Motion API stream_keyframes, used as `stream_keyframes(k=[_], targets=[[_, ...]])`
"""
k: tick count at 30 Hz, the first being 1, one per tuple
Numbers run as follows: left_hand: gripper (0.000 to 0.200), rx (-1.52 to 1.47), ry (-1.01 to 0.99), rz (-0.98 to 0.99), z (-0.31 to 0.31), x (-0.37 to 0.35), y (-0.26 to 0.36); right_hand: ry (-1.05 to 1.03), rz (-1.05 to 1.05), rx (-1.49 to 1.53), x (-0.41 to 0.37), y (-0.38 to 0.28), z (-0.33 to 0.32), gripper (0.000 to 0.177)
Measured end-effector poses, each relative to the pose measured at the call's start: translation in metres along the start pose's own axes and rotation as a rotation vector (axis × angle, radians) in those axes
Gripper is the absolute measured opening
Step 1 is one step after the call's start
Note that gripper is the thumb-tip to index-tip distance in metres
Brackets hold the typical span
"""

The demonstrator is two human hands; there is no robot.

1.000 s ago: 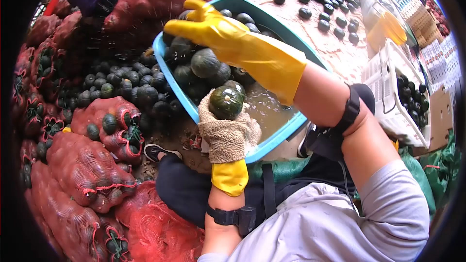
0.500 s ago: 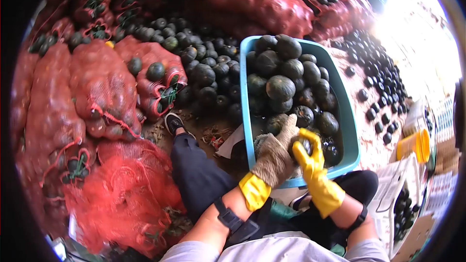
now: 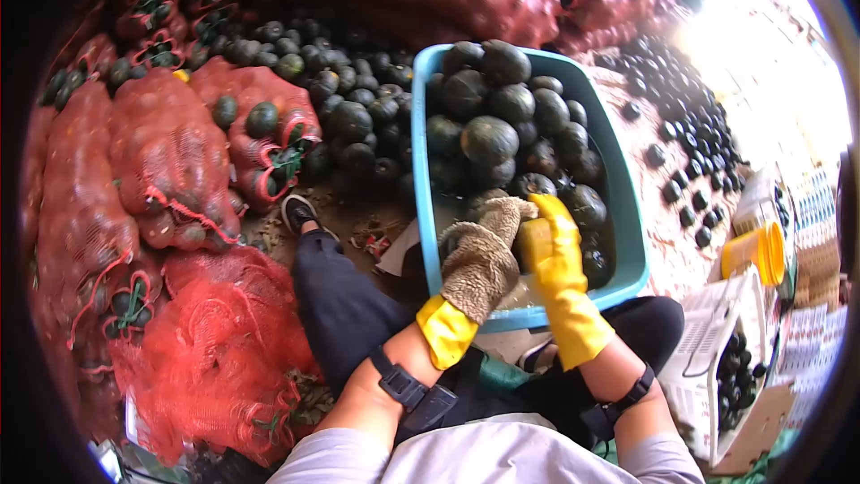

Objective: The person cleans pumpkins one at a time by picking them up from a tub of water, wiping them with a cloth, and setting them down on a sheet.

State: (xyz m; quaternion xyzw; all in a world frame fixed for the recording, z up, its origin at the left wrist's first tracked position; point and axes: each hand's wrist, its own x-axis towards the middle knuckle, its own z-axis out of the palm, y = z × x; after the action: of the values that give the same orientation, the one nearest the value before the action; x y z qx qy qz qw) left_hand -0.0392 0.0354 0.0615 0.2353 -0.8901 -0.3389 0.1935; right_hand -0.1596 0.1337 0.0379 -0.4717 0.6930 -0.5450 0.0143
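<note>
Terry-cloth mitt on the left hand (image 3: 484,264), worn over a yellow rubber glove; the right hand (image 3: 554,251) wore a yellow glove only. The two were pressed together just above the near rim of the blue tub (image 3: 419,170).

Change noted: one second earlier the left mitt held a single dark green squash up in plain sight, with the right arm stretched away across the tub. Half a second earlier the right hand had come back and the squash showed between both hands. At this reading it was almost wholly hidden, sandwiched between mitt and glove at the tub's near edge.

Grip, left: mitt curled round, closed on the squash. Grip, right: fingers straight and together, laid flat against its other side, not wrapped.

Judgement: the squash was no longer being carried or shown. It was being worked between the rough mitt and the glove, over the tub.

Surroundings: the tub held many more squashes (image 3: 488,139), with dark water at its near right corner. A loose heap of squashes (image 3: 358,116) lay just left of it, and red net sacks (image 3: 170,152) stood beyond that. The person's dark trouser leg (image 3: 340,305) ran beside the tub. A white crate (image 3: 717,341) stood to the right, near a yellow container (image 3: 757,251).
</note>
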Motion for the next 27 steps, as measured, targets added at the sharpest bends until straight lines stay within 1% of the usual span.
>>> stream_keyframes(k=[1, 2, 3, 4, 5, 6, 7, 8, 9, 10, 11, 13, 14, 15, 16, 17, 18, 20, 21, 22, 23, 25, 26, 27], targets=[[0.058, 0.260, -0.020, 0.053, 0.020, 0.005, -0.011, -0.054, -0.216, -0.154, 0.005, -0.046, 0.010, 0.034], [0.043, 0.040, 0.061, 0.199, -0.005, 0.010, -0.010, 0.007, -0.130, -0.102, -0.002, -0.067, 0.011, 0.035], [0.037, -0.159, -0.007, 0.084, -0.027, 0.004, -0.003, -0.050, -0.190, -0.057, -0.004, -0.063, 0.003, 0.033], [0.039, -0.177, 0.017, 0.172, -0.039, 0.002, -0.008, -0.089, 0.004, 0.116, -0.007, -0.064, 0.000, 0.032], [0.043, -0.222, 0.057, 0.146, -0.037, -0.005, -0.008, -0.126, 0.201, 0.290, -0.011, -0.066, -0.003, 0.032], [0.047, -0.269, 0.098, 0.123, -0.036, -0.011, -0.007, -0.013, 0.466, 0.609, -0.008, -0.067, 0.000, 0.035], [0.047, 0.069, 0.271, 0.216, -0.031, -0.011, 0.002, 0.113, 0.711, 0.929, -0.002, -0.068, 0.005, 0.039], [0.043, 0.111, 0.172, 0.067, -0.030, -0.012, 0.012, 0.197, 0.685, 0.901, -0.007, -0.063, 0.012, 0.043], [0.043, 0.059, 0.156, 0.005, -0.028, -0.011, 0.015, 0.279, 0.658, 0.874, -0.014, -0.050, 0.020, 0.047], [0.042, 0.008, 0.143, -0.057, -0.026, -0.010, 0.018, 0.219, 0.535, 0.737, -0.019, -0.035, 0.024, 0.053], [0.045, -0.141, 0.208, -0.038, -0.017, -0.009, 0.013, 0.024, 0.604, 0.591, -0.014, -0.042, 0.006, 0.060], [0.050, -0.439, 0.338, -0.004, -0.006, -0.007, 0.003, -0.347, 0.196, 0.001, -0.001, -0.046, -0.025, 0.067], [0.054, -0.350, 0.245, 0.095, -0.026, -0.006, 0.004, -0.393, 0.140, 0.016, 0.002, -0.052, -0.029, 0.070], [0.058, -0.270, 0.159, 0.200, -0.047, -0.005, 0.004, -0.513, 0.220, -0.049, 0.012, -0.069, -0.037, 0.066], [0.058, -0.180, 0.084, 0.146, -0.045, -0.008, -0.005, -0.554, 0.372, 0.017, 0.017, -0.076, -0.040, 0.066], [0.058, -0.120, 0.063, 0.120, -0.042, -0.011, -0.009, -0.586, 0.520, 0.087, 0.021, -0.082, -0.042, 0.065], [0.057, -0.060, 0.040, 0.095, -0.039, -0.013, -0.012, -0.571, 0.759, 0.240, 0.027, -0.092, -0.044, 0.064], [0.053, -0.013, 0.173, 0.054, -0.026, -0.015, -0.011, -0.313, 0.781, 0.490, -0.030, -0.011, -0.012, 0.060], [0.052, 0.008, 0.246, 0.032, -0.018, -0.015, -0.006, -0.183, 0.794, 0.539, -0.032, -0.011, -0.002, 0.060], [0.043, -0.036, 0.318, -0.081, -0.014, -0.015, 0.009, -0.053, 0.797, 0.586, -0.033, -0.011, 0.009, 0.060], [0.042, -0.098, 0.276, -0.072, -0.018, -0.014, 0.011, 0.075, 0.788, 0.629, -0.035, -0.012, 0.019, 0.060], [0.040, -0.219, 0.186, -0.054, -0.028, -0.008, 0.009, -0.254, 0.572, 0.235, -0.014, -0.023, -0.006, 0.079], [0.039, -0.280, 0.146, -0.046, -0.033, -0.002, 0.006, -0.380, 0.332, 0.099, -0.012, -0.024, -0.015, 0.081], [0.038, -0.344, 0.108, -0.039, -0.037, 0.003, 0.003, -0.362, 0.155, -0.074, -0.012, -0.039, -0.018, 0.083]])
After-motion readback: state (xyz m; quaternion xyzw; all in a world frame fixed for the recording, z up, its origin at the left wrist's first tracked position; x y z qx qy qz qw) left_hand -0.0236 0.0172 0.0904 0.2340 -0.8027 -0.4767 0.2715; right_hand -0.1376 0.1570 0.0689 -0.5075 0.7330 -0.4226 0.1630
